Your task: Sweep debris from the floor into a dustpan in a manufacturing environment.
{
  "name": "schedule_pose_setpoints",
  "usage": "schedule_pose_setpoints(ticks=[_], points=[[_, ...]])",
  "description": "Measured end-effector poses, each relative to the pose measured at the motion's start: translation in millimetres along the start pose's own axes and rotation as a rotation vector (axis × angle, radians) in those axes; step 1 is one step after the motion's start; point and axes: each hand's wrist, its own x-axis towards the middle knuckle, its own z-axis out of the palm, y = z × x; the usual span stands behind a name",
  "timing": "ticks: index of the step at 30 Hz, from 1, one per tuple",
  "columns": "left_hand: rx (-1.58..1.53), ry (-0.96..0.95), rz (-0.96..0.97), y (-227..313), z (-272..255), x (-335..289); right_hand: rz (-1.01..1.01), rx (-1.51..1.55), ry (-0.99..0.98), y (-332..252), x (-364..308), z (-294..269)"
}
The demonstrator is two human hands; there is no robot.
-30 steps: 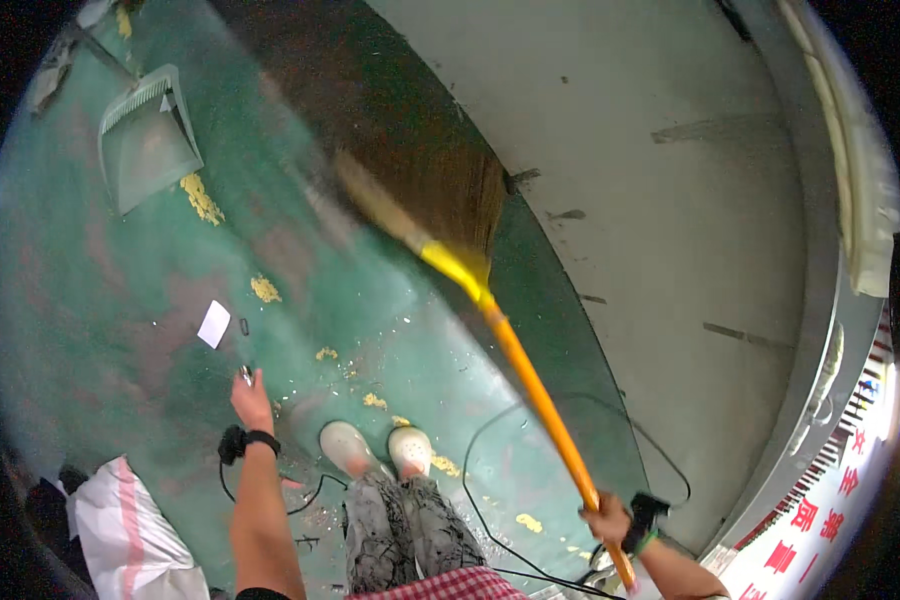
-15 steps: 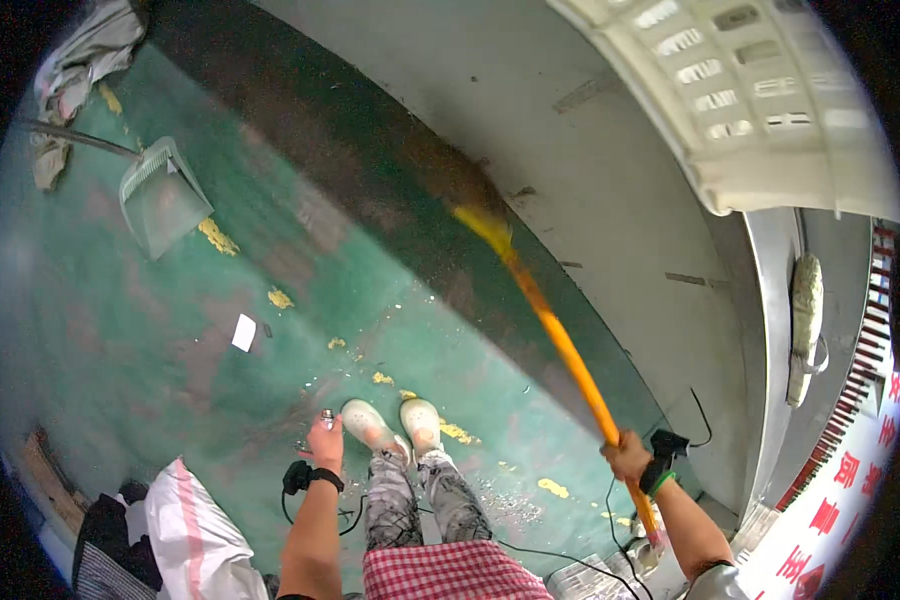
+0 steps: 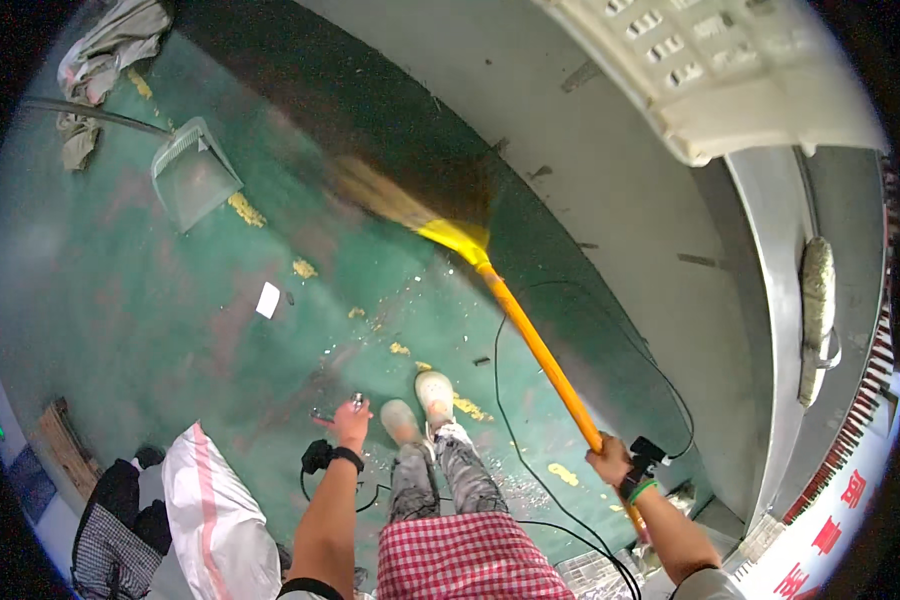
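Left head-worn fisheye, facing steeply down at green floor (image 3: 120,330)

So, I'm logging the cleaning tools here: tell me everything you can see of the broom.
The broom has a long, straight orange handle, smooth and plastic-looking, a bright yellow collar and brownish, motion-blurred bristles. It slants from lower right to upper left across the view, bristles farthest from the person, over the green floor; whether they touch it is unclear. The right grip is closed around the handle's near end, a short stub showing beyond.
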Motion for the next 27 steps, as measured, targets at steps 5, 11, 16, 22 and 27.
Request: schedule_pose_setpoints(ticks=[5, 11, 16, 22, 27], points=[[-0.074, -0.084, 0.111, 13, 25, -10, 0.173, -0.05, -0.149, 74, -83, 79], [0.094, -0.308, 0.318, 29, 76, -80, 0.194, 0.216, -0.085, 149, -222, 100], [0.114, -0.382, 0.432, 23, 130, -116, 0.432, 0.376, 0.113, 183, -297, 140], [0.421, -0.538, 0.623, 59, 222, -167, 0.646, 0.252, 0.355, 300, -302, 213], [0.52, -0.541, 0.834, 79, 326, -213, 0.805, 0.164, 0.198, 379, -337, 306]])
